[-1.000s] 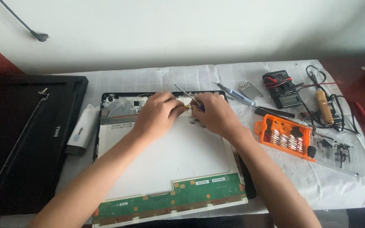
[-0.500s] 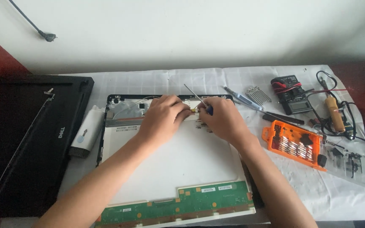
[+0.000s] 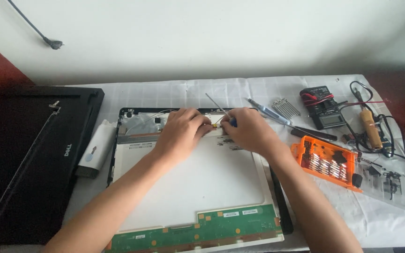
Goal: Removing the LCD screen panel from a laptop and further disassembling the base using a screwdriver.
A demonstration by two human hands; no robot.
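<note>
A bare laptop screen panel (image 3: 198,182) lies face down in its black lid shell, with a green circuit strip (image 3: 212,227) along the near edge. Both hands meet at the panel's far edge. My left hand (image 3: 180,131) pinches a small yellowish tab or connector (image 3: 215,124) there. My right hand (image 3: 247,129) grips a thin screwdriver (image 3: 217,106) with a blue handle, whose metal shaft sticks up and away to the left. What lies under the fingers is hidden.
A black laptop lid (image 3: 22,159) lies at the left, a white adapter block (image 3: 95,150) beside it. On the right sit an orange bit case (image 3: 326,161), a multimeter (image 3: 324,112), a soldering iron (image 3: 369,129), a second screwdriver (image 3: 268,112) and a clear lid (image 3: 390,182).
The camera view has shifted a little, so the whole table sits lower and further right in the picture. Both hands stay together at the panel's far edge, with the screwdriver still held.
</note>
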